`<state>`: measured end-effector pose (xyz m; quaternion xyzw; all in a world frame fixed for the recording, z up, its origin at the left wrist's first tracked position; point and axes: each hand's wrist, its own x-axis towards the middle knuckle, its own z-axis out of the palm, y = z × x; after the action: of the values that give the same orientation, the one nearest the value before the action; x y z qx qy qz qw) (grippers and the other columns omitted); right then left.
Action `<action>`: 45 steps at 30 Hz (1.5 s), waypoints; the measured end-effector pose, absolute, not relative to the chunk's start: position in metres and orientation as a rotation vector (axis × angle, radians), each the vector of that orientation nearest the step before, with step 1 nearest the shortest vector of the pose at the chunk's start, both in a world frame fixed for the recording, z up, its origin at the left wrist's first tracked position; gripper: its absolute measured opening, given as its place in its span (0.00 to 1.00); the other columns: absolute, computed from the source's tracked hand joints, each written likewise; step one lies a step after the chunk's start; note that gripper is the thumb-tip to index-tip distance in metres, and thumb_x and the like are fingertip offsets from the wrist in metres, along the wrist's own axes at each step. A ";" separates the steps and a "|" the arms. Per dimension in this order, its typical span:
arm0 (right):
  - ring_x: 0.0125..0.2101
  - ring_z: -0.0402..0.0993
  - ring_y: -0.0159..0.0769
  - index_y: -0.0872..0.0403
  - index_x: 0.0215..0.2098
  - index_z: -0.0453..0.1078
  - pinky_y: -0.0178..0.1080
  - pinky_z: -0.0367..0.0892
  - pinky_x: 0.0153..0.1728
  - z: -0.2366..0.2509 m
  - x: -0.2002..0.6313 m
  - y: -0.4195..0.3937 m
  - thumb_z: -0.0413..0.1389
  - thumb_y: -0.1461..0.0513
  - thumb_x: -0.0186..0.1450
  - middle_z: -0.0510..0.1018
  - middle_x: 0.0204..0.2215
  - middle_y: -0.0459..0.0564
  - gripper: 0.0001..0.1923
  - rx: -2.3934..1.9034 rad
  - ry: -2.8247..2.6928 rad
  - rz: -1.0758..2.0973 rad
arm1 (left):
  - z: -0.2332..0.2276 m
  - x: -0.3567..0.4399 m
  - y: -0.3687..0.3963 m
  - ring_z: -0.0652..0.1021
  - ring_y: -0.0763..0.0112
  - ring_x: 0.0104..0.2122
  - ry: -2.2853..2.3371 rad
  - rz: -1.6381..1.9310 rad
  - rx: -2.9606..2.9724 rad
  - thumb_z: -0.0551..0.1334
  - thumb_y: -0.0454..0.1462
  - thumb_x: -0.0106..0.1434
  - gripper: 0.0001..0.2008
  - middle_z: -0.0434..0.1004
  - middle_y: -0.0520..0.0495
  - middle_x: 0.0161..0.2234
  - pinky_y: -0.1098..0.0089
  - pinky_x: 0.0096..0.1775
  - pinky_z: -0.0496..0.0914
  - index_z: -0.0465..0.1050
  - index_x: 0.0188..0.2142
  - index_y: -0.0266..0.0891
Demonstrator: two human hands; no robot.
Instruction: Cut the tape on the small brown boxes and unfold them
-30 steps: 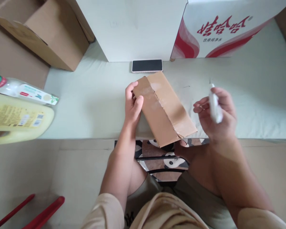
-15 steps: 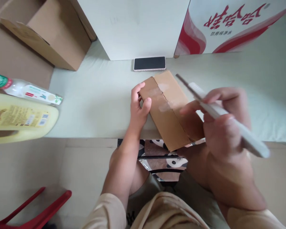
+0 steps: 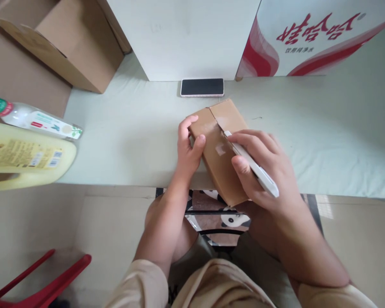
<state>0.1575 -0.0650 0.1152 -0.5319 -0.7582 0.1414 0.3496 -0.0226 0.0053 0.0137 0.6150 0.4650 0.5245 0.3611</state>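
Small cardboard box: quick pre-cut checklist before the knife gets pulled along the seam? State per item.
1. Left hand steadies the small cardboard box: ok, it grips the box's left edge.
2. White utility knife is held firmly in the right hand: ok, the fingers are wrapped round the handle.
3. Knife tip sits on the taped centre seam: ok, it meets the seam near the far end.
4. Left-hand fingers are off the seam line: ok, thumb and fingers sit left of it.
5. Blade length exposed: cannot tell, the tip is too small to judge.
6. Box fully supported: not ok, its near end overhangs the table edge.
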 end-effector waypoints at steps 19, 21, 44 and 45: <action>0.28 0.76 0.41 0.48 0.28 0.70 0.46 0.68 0.30 0.098 0.155 -0.075 0.51 0.51 0.72 0.78 0.26 0.50 0.17 -1.165 -1.517 0.126 | 0.008 -0.026 0.009 0.71 0.53 0.66 1.110 1.461 1.603 0.56 0.61 0.70 0.29 0.69 0.42 0.64 0.54 0.67 0.65 0.62 0.62 0.50; 0.27 0.75 0.39 0.49 0.28 0.69 0.45 0.67 0.27 0.100 0.155 -0.075 0.54 0.56 0.69 0.78 0.25 0.48 0.13 -1.151 -1.535 0.122 | 0.004 -0.027 0.011 0.71 0.53 0.66 1.089 1.473 1.630 0.57 0.60 0.70 0.29 0.68 0.42 0.64 0.53 0.66 0.66 0.61 0.62 0.50; 0.27 0.73 0.36 0.49 0.28 0.66 0.41 0.66 0.27 0.113 0.154 -0.074 0.52 0.67 0.63 0.76 0.26 0.46 0.08 -1.247 -1.640 0.248 | 0.005 -0.025 0.009 0.77 0.58 0.54 1.036 1.465 1.550 0.58 0.59 0.70 0.27 0.70 0.44 0.60 0.58 0.56 0.71 0.60 0.62 0.53; 0.27 0.73 0.35 0.49 0.28 0.66 0.41 0.65 0.27 0.112 0.154 -0.074 0.52 0.67 0.62 0.75 0.26 0.46 0.08 -1.237 -1.634 0.240 | 0.005 -0.025 0.009 0.77 0.58 0.54 1.037 1.466 1.555 0.58 0.59 0.70 0.27 0.70 0.44 0.60 0.58 0.55 0.71 0.61 0.62 0.53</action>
<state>0.1544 -0.0744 0.1118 -0.5144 -0.6796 0.0997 0.5134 -0.0248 0.0089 0.0055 0.6073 0.4049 0.5725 0.3736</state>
